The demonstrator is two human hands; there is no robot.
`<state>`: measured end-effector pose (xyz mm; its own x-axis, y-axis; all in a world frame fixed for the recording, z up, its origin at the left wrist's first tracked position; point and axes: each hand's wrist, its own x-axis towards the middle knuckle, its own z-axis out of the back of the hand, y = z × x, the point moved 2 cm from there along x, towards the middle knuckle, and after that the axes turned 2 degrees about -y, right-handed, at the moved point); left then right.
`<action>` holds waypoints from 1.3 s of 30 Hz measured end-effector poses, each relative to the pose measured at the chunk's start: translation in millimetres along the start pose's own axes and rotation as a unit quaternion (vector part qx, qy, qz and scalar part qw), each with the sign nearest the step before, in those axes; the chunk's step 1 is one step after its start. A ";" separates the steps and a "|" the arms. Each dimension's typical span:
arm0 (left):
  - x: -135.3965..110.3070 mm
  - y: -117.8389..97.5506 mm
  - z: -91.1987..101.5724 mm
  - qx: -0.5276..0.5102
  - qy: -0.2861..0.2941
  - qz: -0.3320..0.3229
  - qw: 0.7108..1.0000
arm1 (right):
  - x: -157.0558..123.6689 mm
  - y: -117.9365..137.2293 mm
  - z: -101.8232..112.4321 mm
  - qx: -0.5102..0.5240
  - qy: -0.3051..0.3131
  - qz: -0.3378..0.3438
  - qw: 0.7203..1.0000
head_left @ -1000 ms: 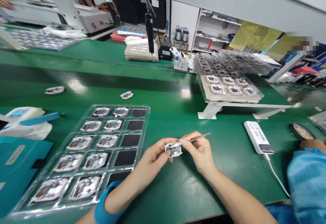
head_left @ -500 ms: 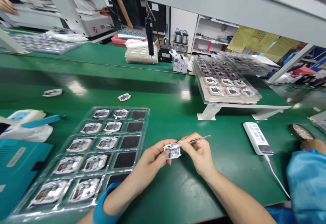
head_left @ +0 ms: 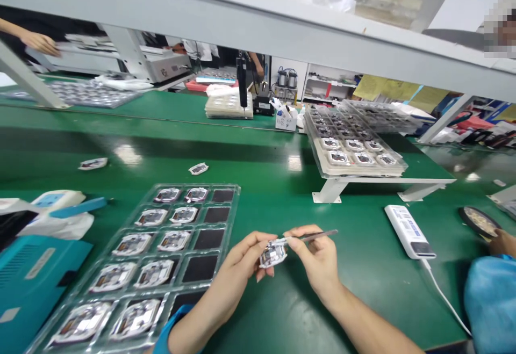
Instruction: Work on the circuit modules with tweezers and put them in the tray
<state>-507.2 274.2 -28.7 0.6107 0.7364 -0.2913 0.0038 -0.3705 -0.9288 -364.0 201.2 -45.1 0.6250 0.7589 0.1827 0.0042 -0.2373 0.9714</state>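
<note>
White electronic module (head_left: 273, 254), sitting above the bench (head_left: 282, 316) between both hands: left hand (head_left: 237, 261) gripping its left edge, right hand (head_left: 318, 261) pinching steel tweezers (head_left: 316, 236), tip pointing left into the module.

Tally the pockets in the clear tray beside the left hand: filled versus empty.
Pockets holding a module: 10
Empty pockets with black base: 5
Total pockets in the clear plastic tray: 15
</note>
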 end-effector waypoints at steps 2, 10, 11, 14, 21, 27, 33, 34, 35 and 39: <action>-0.2 0.0 -1.4 0.013 0.001 -0.006 1.000 | -0.4 -1.2 -1.8 0.016 0.010 -0.004 1.000; 1.1 1.5 -0.3 0.028 -0.008 0.015 0.999 | -4.1 8.7 -5.3 0.028 0.075 0.101 0.992; 1.4 1.5 0.5 0.029 -0.011 0.018 0.999 | -5.2 12.2 -4.5 0.004 0.087 0.149 0.985; 2.2 1.0 2.4 0.033 -0.020 0.021 0.999 | -8.6 22.8 -2.2 -0.053 0.123 0.279 0.951; 1.6 1.3 2.6 0.049 -0.007 0.028 0.998 | -5.7 27.8 -2.2 -0.112 0.147 0.333 0.925; 0.0 0.2 2.0 0.050 -0.007 0.045 0.998 | -2.0 22.7 -2.6 -0.076 0.110 0.313 0.940; 1.0 2.5 1.0 0.071 0.002 0.042 0.997 | -1.5 20.2 -0.4 -0.098 0.105 0.243 0.959; 1.0 3.3 1.3 0.078 0.004 0.042 0.996 | -1.6 20.2 0.0 -0.104 0.108 0.240 0.959; 1.0 4.1 1.7 0.086 0.006 0.039 0.996 | -1.7 20.4 0.3 -0.110 0.113 0.238 0.958; 3.1 6.5 4.0 0.101 0.011 0.015 0.995 | -0.9 21.8 1.5 -0.119 0.140 0.218 0.958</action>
<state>-508.4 276.3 -36.6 0.6247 0.7141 -0.3159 -0.1716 -0.2691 -0.9477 -363.3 194.5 -24.3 0.2920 0.7605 0.5800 -0.4093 -0.4487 0.7944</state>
